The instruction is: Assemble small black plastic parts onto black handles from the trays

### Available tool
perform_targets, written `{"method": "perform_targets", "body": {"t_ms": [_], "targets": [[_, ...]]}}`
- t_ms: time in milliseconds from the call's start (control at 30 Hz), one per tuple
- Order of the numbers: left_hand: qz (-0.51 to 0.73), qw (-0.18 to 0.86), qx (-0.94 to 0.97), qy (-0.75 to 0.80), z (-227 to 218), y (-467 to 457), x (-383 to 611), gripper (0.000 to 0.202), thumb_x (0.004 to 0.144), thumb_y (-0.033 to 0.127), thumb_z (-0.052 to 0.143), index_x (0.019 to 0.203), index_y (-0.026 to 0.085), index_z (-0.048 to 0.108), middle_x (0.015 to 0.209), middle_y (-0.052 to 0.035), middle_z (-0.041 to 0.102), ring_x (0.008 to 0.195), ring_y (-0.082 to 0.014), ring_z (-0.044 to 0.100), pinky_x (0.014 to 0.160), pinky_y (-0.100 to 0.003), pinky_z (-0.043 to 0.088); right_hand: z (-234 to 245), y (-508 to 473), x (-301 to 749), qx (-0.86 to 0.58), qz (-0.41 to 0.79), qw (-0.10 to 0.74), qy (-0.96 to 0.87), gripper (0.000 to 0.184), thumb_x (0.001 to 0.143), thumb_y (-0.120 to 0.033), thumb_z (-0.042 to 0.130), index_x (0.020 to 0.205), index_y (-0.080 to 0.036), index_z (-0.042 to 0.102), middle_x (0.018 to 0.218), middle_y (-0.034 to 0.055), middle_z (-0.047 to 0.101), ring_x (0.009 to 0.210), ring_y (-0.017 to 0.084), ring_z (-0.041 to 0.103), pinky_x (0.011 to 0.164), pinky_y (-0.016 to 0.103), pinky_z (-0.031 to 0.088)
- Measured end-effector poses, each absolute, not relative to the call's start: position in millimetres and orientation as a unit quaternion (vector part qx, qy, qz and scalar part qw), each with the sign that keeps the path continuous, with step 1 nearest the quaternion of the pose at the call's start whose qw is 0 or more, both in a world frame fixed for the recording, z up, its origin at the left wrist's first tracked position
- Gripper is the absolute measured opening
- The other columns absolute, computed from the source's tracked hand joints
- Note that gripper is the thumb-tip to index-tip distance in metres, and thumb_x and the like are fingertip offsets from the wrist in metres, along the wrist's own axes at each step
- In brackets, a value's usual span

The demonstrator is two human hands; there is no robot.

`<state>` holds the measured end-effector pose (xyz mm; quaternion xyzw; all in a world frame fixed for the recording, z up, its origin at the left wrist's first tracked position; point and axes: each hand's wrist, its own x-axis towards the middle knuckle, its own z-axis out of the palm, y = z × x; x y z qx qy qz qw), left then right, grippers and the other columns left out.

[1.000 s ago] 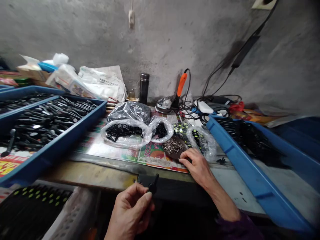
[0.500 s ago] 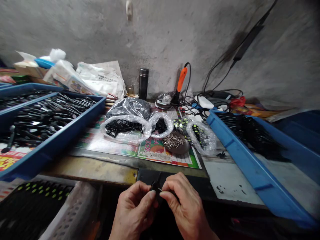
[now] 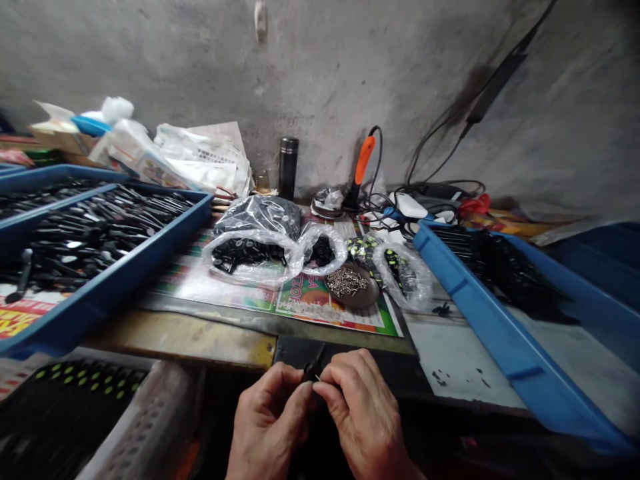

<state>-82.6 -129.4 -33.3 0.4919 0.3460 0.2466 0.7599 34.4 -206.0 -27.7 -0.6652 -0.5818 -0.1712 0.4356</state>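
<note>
one small black piece (image 3: 315, 365) is at the near middle of the scene, its near end pinched in the left hand (image 3: 273, 415), thumb and forefinger closed on it. it looks like light, stiff plastic, probably slick, so the thicker near end seems the place to hold, leaving the thin far end free. the right hand (image 3: 363, 410) comes close beside it, thumb and forefinger closed on a thin metal pin (image 3: 317, 378), likely hard and easy to drop. farther off, a brown dish (image 3: 369, 297) holds loose pins (image 3: 347, 282), just left of a clear bag (image 3: 424, 288) of green-dotted parts. a left blue tray (image 3: 155, 260) and a right blue tray (image 3: 483, 317) flank these.
</note>
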Motion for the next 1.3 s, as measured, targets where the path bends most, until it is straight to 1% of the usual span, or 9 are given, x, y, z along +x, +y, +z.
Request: {"method": "perform_targets", "body": {"t_ms": [133,333,400,500,600,700,900,1100,1300], "targets": [[0.275,0.716,0.536,0.353,-35,-130,-84,0.04,0.069,0.052,0.081,0.075,0.015,0.068,0.054,0.0045,0.049,0.048,-0.0077,0.04,0.045,-0.017,0.033,-31,-205,32,-0.669,-0.146,0.466,-0.56,0.029,0.105,-0.031,0.046,0.08,-0.02,0.054,0.073,0.0014,0.058,0.069,0.016,0.054,0.065,0.025,0.045],[0.313,0.709,0.508,0.376,-28,-137,-79,0.045,0.064,0.056,0.083,0.07,0.013,0.068,0.052,0.0052,0.047,0.048,-0.0066,0.038,0.045,-0.017,0.03,-38,-205,29,-0.674,-0.022,0.553,-0.489,0.024,0.098,-0.031,0.059,0.076,-0.02,0.058,0.073,0.0005,0.059,0.065,0.014,0.059,0.06,0.022,0.047],[0.317,0.718,0.491,0.377,-26,-139,-78,0.045,0.063,0.054,0.085,0.069,0.013,0.067,0.051,0.0049,0.049,0.047,-0.0056,0.038,0.044,-0.016,0.028,-37,-204,28,-0.663,0.091,0.613,-0.42,0.018,0.091,-0.037,0.068,0.088,-0.021,0.06,0.073,-0.0006,0.059,0.062,0.014,0.059,0.056,0.021,0.049],[0.294,0.754,0.458,0.368,-26,-140,-78,0.046,0.061,0.053,0.086,0.069,0.013,0.065,0.05,0.0041,0.052,0.044,-0.004,0.038,0.042,-0.014,0.026,-33,-204,29,-0.595,0.315,0.665,-0.323,0.039,0.083,-0.046,0.075,0.106,-0.019,0.058,0.074,-0.0015,0.058,0.054,0.011,0.053,0.048,0.018,0.046],[0.266,0.783,0.438,0.351,-29,-138,-80,0.048,0.061,0.055,0.086,0.068,0.013,0.063,0.049,0.0031,0.054,0.042,-0.0032,0.038,0.04,-0.014,0.025,-30,-205,31,-0.561,0.412,0.64,-0.325,0.034,0.086,-0.045,0.073,0.097,-0.015,0.063,0.071,-0.0015,0.056,0.051,0.007,0.047,0.046,0.016,0.04],[0.25,0.795,0.439,0.335,-30,-136,-81,0.049,0.06,0.055,0.086,0.067,0.013,0.062,0.049,0.0029,0.054,0.04,-0.003,0.038,0.039,-0.014,0.025,-31,-206,30,-0.571,0.405,0.629,-0.337,0.032,0.089,-0.044,0.069,0.093,-0.013,0.065,0.068,-0.0017,0.054,0.053,0.007,0.045,0.047,0.016,0.037],[0.285,0.793,0.416,0.342,-27,-138,-80,0.048,0.06,0.052,0.088,0.068,0.012,0.062,0.046,0.0058,0.05,0.039,-0.0016,0.035,0.039,-0.013,0.025,-33,-203,25,-0.561,0.378,0.649,-0.348,0.034,0.088,-0.047,0.069,0.089,-0.013,0.065,0.069,-0.0014,0.053,0.054,0.007,0.042,0.046,0.015,0.035],[0.27,0.796,0.425,0.336,-30,-135,-81,0.047,0.063,0.052,0.086,0.072,0.013,0.061,0.05,0.0031,0.058,0.04,-0.002,0.039,0.039,-0.012,0.026,-33,-199,24,-0.574,0.353,0.652,-0.347,0.038,0.09,-0.05,0.066,0.083,-0.014,0.063,0.066,-0.0015,0.053,0.05,0.006,0.04,0.043,0.015,0.033],[0.261,0.799,0.439,0.317,-32,-133,-81,0.048,0.065,0.054,0.085,0.071,0.013,0.06,0.05,0.0037,0.057,0.04,-0.0024,0.04,0.038,-0.013,0.027,-36,-198,27,-0.587,0.346,0.638,-0.357,0.031,0.089,-0.045,0.068,0.084,-0.015,0.061,0.067,-0.0027,0.053,0.051,0.007,0.041,0.043,0.015,0.035]]}}
